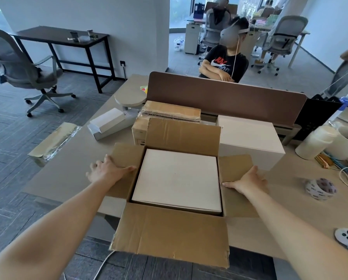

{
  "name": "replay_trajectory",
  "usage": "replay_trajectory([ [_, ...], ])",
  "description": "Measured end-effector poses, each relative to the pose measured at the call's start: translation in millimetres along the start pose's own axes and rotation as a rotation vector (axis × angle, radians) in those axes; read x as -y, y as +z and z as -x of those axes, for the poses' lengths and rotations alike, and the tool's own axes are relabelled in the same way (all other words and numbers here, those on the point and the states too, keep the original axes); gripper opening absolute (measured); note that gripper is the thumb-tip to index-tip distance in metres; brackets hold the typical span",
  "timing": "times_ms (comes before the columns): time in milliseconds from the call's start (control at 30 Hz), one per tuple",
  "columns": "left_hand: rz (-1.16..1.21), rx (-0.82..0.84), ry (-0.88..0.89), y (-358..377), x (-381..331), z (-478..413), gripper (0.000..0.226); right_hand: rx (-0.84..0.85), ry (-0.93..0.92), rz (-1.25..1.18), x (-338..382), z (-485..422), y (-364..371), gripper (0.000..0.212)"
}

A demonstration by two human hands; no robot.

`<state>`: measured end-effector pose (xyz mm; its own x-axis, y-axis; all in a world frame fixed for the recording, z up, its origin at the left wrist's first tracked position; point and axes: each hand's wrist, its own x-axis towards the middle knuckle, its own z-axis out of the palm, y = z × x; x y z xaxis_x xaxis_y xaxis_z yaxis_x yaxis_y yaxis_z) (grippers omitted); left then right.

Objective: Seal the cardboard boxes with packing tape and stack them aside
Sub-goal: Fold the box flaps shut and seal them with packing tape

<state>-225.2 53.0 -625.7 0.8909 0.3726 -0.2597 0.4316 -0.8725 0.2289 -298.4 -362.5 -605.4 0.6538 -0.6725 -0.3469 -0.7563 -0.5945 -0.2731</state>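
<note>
**Open box at the near edge, both hands on its side flaps**

The cardboard box (189, 138) stands at the near edge of the table (72, 172), about in the middle of it, and it is not sealed. All four flaps are open. The near flap (169, 229) hangs out over the table edge and the far flap stands upright. Inside lies a flat white box (177, 178), which fills almost the whole opening.

The left hand (108, 171) rests flat on the left flap (126, 154) with the fingers spread and straight; it grasps nothing. The right hand (249, 181) lies in the same way on the right flap (235, 166), palm down and fingers relaxed, with the thumb pointing to the opening.

The roll of packing tape (320, 190) lies on the table toward the right edge, well apart from the right hand.

Behind the open box, near the brown divider (219, 91) at the far edge, stand a taped brown box (169, 113) and, to its right, a large white box (249, 138).
</note>
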Motion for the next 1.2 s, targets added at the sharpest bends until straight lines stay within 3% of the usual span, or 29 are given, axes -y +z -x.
replay_trajectory([
  [100, 0.006, -0.067, 0.075, -22, -4, 1, 0.107, -0.052, -0.098, 0.123, 11, 5, -17, 0.124],
  [233, 0.005, -0.174, 0.163, -44, -21, 16, 0.081, -0.236, -0.330, 0.255, 26, 21, -32, 0.072],
  [333, -0.052, -0.258, 0.237, -53, -40, 33, 0.055, -0.274, -0.461, 0.241, 48, 40, -35, 0.052],
  [467, -0.109, -0.184, 0.336, -44, -71, 63, 0.084, -0.106, -0.543, 0.086, 81, 70, -17, 0.030],
  [600, 0.039, 0.100, 0.446, -6, -90, 95, 0.072, 0.100, -0.603, 0.100, 84, 89, 28, 0.045],
  [700, -0.091, 0.285, 0.545, 30, -79, 103, 0.060, 0.211, -0.606, 0.224, 67, 93, 59, 0.055],
  [900, -0.170, 0.206, 0.679, 66, -51, 102, 0.057, 0.173, -0.719, 0.289, 29, 97, 103, 0.070],
  [1067, -0.092, 0.290, 0.724, 53, -46, 97, 0.060, 0.290, -0.704, 0.228, 38, 93, 86, 0.075],
  [1200, -0.149, 0.312, 0.908, 42, -17, 112, 0.089, 0.390, -0.905, 0.250, 18, 119, 61, 0.089],
])
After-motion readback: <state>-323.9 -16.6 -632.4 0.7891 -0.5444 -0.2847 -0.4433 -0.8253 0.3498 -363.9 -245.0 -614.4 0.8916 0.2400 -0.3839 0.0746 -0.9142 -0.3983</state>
